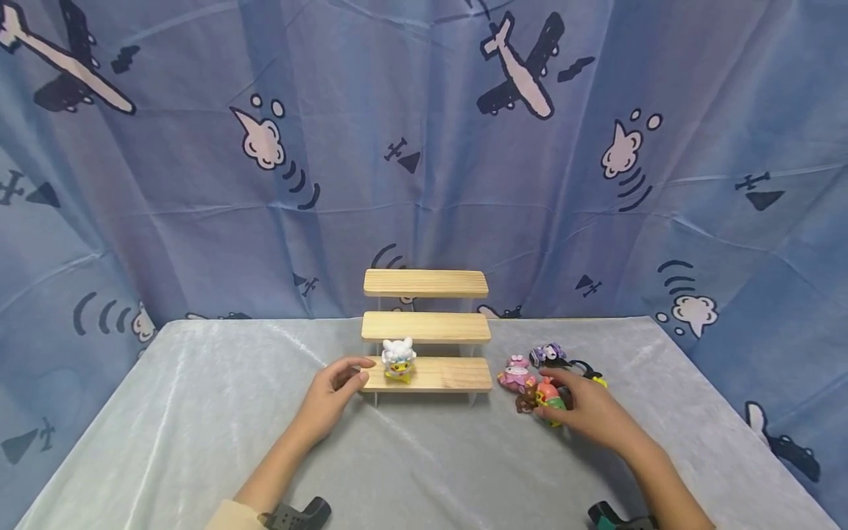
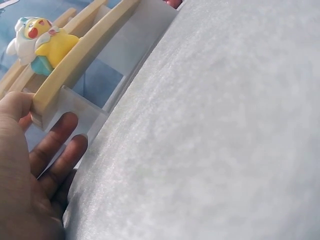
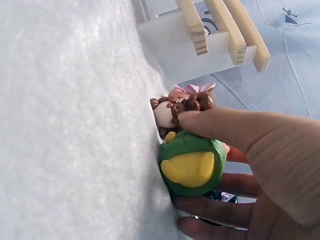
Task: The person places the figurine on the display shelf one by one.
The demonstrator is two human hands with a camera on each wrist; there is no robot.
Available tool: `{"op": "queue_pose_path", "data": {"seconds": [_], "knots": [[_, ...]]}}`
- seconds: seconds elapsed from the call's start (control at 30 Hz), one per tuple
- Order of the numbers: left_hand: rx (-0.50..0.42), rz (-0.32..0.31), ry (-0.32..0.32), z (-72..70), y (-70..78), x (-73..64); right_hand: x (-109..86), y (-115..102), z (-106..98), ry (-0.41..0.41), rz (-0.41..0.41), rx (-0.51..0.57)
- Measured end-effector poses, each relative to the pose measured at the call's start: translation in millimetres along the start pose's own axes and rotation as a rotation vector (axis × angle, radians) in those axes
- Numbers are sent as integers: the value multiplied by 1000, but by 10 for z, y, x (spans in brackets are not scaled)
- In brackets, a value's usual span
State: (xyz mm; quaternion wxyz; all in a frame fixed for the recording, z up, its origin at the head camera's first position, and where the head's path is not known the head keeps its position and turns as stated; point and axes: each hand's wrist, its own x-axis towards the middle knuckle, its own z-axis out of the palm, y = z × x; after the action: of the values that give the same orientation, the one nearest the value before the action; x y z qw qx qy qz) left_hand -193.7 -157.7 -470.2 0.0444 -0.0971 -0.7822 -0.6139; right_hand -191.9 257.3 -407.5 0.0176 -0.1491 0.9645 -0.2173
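Note:
My left hand [image 1: 329, 394] holds the left end of the lowest board of a three-step wooden display shelf [image 1: 437, 375], thumb at its front edge. On that board, beside my fingers, stands a yellow figurine in a white hood [image 1: 398, 361], upright. To the right of the shelf my right hand [image 1: 586, 408] has its thumb and fingers around a green and yellow figurine [image 3: 192, 165], which lies low against the cloth. Right by the thumb tip is a brown bear figurine [image 3: 162, 114]. A pink figurine [image 1: 516, 374] sits just behind, towards the shelf.
A purple and white figurine [image 1: 547, 354] lies behind the right hand, with a black piece and a bit of yellow beside it. Clear supports carry the shelf's middle board [image 1: 424, 327] and top board [image 1: 424, 283]. Pale cloth [image 1: 218, 412] covers the table; a blue curtain [image 1: 371, 132] hangs behind.

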Motion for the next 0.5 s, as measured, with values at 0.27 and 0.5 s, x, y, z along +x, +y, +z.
{"op": "queue_pose_path", "data": {"seconds": [0.27,0.5], "knots": [[-1,16,5,16,-4,9,-31,25,-6,66,-9,-10],[-12,15,11,19,-29,7,-31,10,-35,16,45,18]]}}
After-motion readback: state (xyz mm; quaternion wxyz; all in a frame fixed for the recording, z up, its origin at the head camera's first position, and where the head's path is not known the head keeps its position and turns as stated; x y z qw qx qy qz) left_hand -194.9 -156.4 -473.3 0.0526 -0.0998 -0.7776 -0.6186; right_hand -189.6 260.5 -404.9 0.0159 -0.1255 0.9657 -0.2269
